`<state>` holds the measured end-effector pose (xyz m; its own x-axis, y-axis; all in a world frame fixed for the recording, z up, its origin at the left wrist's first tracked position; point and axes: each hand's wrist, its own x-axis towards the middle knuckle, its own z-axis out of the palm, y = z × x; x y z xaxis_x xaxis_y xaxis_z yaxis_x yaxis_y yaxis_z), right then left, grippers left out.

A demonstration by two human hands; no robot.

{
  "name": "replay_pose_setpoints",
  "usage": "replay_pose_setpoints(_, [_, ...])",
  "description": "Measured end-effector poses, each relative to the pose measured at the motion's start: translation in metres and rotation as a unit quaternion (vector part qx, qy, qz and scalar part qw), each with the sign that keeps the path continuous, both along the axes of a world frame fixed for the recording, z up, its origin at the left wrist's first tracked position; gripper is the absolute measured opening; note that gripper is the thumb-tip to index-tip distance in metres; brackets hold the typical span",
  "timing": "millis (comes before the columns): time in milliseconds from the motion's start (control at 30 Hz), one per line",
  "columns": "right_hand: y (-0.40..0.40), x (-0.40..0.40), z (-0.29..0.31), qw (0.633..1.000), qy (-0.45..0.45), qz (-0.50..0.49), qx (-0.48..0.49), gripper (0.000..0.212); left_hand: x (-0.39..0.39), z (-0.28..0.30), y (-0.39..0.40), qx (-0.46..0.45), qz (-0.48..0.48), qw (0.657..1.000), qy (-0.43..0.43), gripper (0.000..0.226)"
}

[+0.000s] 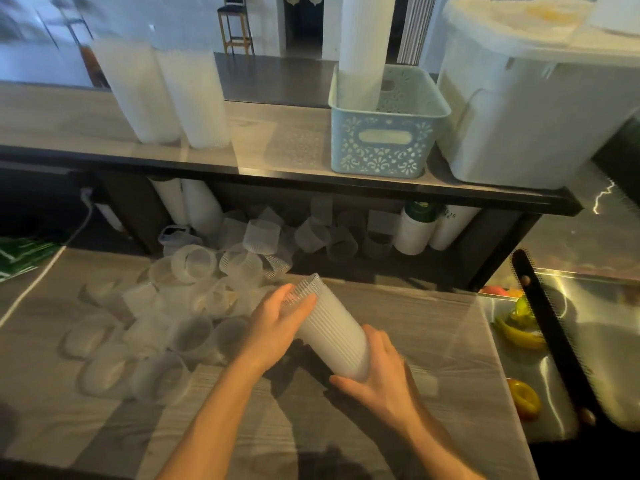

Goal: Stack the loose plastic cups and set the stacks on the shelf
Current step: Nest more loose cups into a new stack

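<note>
A tilted stack of clear plastic cups [330, 332] is held between both hands above the wooden counter [433, 327]. My left hand [277, 327] grips its open rim end, which points up and away. My right hand [377, 379] wraps around the bottom end near me. Several loose cups [156, 327] lie scattered on the counter to the left, and more cups [263, 235] lie under the shelf. Two tall finished stacks [166, 95] stand on the shelf [263, 140] at the left.
A light blue basket [384, 143] holding a tall cup stack sits on the shelf's right part, beside a large white bin [526, 109]. White stacks [415, 233] stand below the shelf. A glass case with fruit [519, 337] borders the counter's right edge. A white cable [52, 268] crosses the left.
</note>
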<state>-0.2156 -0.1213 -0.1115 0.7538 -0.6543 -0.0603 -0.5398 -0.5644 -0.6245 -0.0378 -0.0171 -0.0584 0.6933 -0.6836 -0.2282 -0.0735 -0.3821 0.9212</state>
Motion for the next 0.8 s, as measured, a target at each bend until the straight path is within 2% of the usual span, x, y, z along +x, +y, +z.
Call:
replay_pose_setpoints(67, [-0.001, 0.000, 0.000, 1.000, -0.009, 0.002, 0.002, 0.081, -0.006, -0.004, 0.001, 0.003, -0.020, 0.999, 0.035, 0.068])
replay_pose_setpoints(167, [-0.001, -0.002, -0.001, 1.000, -0.008, 0.004, 0.009, 0.079, -0.009, -0.009, 0.002, 0.009, -0.048, 0.996, 0.069, 0.086])
replay_pose_setpoints(200, [-0.001, -0.003, -0.002, 1.000, -0.010, 0.005, 0.017, 0.079, -0.008, -0.009, 0.001, 0.015, -0.048, 0.997, 0.062, 0.089])
replay_pose_setpoints(300, [-0.001, -0.004, -0.001, 0.999, -0.023, -0.011, 0.030, 0.081, 0.000, -0.009, 0.000, 0.014, -0.043, 0.999, 0.015, 0.076])
replay_pose_setpoints(400, [-0.003, -0.001, 0.002, 0.999, -0.022, -0.025, 0.031, 0.085, 0.013, -0.005, 0.002, -0.011, -0.030, 0.999, -0.044, 0.079])
replay_pose_setpoints(533, [-0.006, 0.001, 0.005, 0.998, -0.020, -0.062, 0.026, 0.087, 0.050, -0.007, -0.007, -0.030, 0.083, 0.990, -0.107, 0.059])
replay_pose_setpoints(633, [-0.007, 0.003, 0.008, 0.996, -0.022, -0.077, 0.032, 0.088, 0.089, -0.014, -0.025, 0.052, 0.134, 0.963, -0.226, 0.067])
replay_pose_setpoints(800, [-0.010, 0.012, 0.010, 0.995, -0.016, -0.091, 0.041, 0.087, 0.128, -0.019, -0.059, 0.250, 0.127, 0.900, -0.334, 0.090])
